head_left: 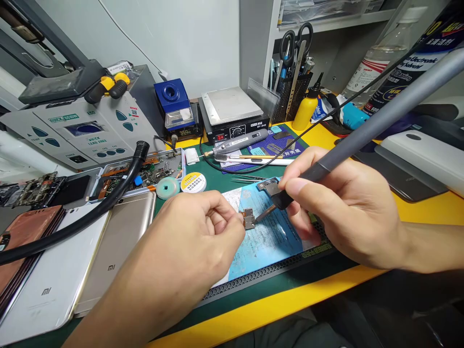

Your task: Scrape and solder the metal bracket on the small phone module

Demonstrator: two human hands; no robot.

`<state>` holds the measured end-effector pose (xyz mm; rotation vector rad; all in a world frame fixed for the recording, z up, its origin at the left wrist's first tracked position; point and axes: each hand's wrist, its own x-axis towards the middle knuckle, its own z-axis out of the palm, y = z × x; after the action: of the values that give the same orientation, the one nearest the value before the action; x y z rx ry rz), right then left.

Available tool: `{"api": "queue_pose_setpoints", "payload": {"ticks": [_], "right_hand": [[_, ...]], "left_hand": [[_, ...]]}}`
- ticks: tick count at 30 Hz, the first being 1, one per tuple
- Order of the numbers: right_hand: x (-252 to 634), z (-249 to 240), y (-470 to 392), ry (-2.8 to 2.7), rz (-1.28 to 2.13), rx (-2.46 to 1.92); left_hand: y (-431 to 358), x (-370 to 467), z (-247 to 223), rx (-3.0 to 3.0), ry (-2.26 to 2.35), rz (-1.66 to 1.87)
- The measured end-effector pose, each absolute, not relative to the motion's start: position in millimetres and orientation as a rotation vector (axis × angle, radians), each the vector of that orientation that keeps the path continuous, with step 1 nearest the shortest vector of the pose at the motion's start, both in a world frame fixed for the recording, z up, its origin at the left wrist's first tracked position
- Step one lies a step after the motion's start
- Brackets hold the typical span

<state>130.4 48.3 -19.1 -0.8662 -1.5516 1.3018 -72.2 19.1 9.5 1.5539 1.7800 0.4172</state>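
Note:
A small metal-shielded part with an orange flex strip is pinched between the thumb and fingertips of my left hand. It is over a blue printed sheet. In my right hand is a soldering iron with a grey handle and black grip, held slanting like a pen. The iron's metal tip reaches the right edge of the small part; whether they touch I cannot tell. Beside my right fingertips lies another small dark part with a metal plate on the sheet.
Several phones lie at left under a black hose. Behind are a rework station, a blue iron stand, a heating plate, a parts box, tweezers and a yellow bottle. A cable crosses the bench.

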Motion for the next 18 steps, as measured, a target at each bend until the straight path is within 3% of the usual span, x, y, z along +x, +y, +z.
{"api": "queue_pose_setpoints", "payload": {"ticks": [18], "right_hand": [[133.2,-19.1,46.3,-1.525,1.314,-0.885]], "left_hand": [[20.2,-71.7,8.8,1.551,1.779,0.398]]}}
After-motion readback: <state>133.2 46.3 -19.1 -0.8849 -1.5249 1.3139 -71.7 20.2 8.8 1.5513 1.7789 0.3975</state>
